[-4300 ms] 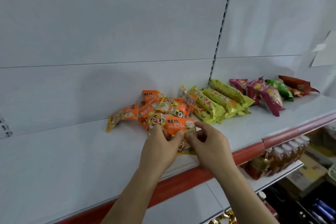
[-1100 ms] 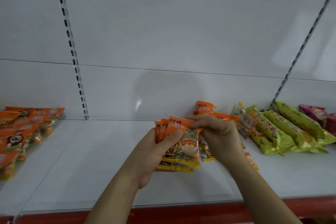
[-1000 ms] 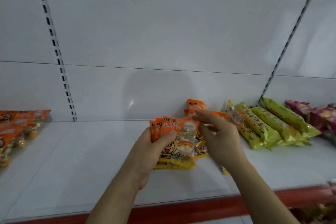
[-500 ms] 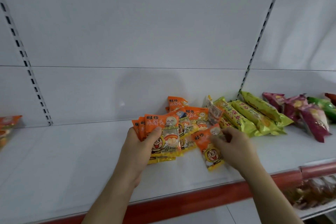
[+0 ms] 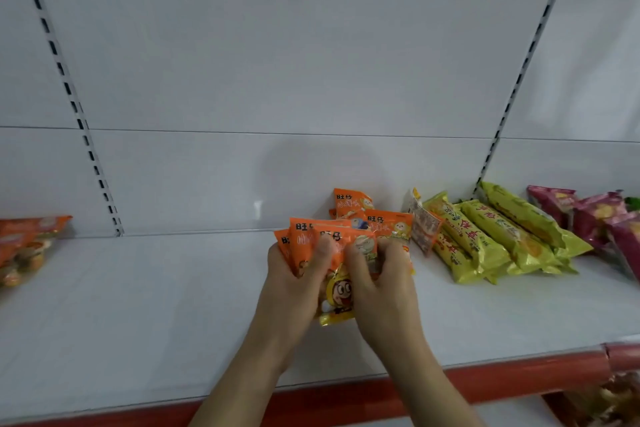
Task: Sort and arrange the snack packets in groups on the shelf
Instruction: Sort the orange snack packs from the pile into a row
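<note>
Both hands' grip [image 5: 341, 270] on orange packets [image 5: 311, 239], white shelf [image 5: 156, 305]

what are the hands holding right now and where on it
Both hands grip a bunch of orange snack packets: the left hand round their left side, the right hand round the right side.

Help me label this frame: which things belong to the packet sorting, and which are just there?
In the job: left hand and right hand holding orange packets; loose orange packets; orange group at left; shelf.
Just there: yellow-green packets; pink packets.
</note>
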Available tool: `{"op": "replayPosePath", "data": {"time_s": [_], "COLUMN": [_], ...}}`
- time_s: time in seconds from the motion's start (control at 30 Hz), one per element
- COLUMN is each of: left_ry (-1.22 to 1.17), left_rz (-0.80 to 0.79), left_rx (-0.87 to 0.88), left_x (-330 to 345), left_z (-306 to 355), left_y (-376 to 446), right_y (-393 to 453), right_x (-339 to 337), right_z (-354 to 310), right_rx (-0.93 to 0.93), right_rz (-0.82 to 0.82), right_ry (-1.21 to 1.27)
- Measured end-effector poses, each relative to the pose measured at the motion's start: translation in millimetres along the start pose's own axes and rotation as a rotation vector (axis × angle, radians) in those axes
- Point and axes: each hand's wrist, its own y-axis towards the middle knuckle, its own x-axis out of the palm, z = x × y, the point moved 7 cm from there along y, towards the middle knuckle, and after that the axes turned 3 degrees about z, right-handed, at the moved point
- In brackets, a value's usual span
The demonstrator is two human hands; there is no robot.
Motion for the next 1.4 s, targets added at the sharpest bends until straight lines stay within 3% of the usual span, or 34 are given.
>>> {"op": "replayPosePath", "data": {"time_s": [0.1, 0.3, 0.43, 0.5, 0.6, 0.77, 0.87, 0.97, 1.17, 1.4], "left_ry": [0.026, 0.000, -0.033, -0.029, -0.020, -0.014, -0.009, -0.012, -0.109, -0.064], "left_rz": [0.006, 0.082, 0.171, 0.194, 0.216, 0.229, 0.251, 0.289, 0.360, 0.300], "left_rx": [-0.014, -0.028, 0.000, 0.016, 0.022, 0.032, 0.053, 0.078, 0.096, 0.113], "left_x": [-7.1, -31.0, -58.4, -67.5, -73.7, -80.7, -87.7, -98.9, -148.7, -251.6], "left_z": [-4.1, -6.2, -3.8, -2.3, -1.1, -2.6, -1.7, 0.0, 4.9, 26.3], "left_y": [1.0, 7.1, 10.1, 11.2, 11.2, 6.8, 2.9, -2.2, -14.3, -26.5], "right_y": [-5.6, 6.4, 56.0, 77.3, 88.7, 87.3, 62.4, 18.1, -33.8, -87.1], "right_x": [14.8, 23.8, 0.6, 4.5, 15.1, 13.3, 11.9, 39.1, 99.6, 187.9], "right_z": [-0.4, -0.1, 7.5, 25.4, 36.9, 28.3, 7.8, -22.4, -42.0, -84.7], "right_rx": [-0.069, -0.011, -0.133, -0.041, 0.015, -0.005, 0.017, 0.033, 0.030, 0.071], "right_rz": [-0.054, -0.185, -0.031, -0.115, -0.206, -0.152, -0.111, -0.249, -0.248, -0.367], "right_ry": [-0.020, 0.079, -0.528, -0.828, -0.947, -0.731, -0.329, 0.064, 0.078, 0.073]}}
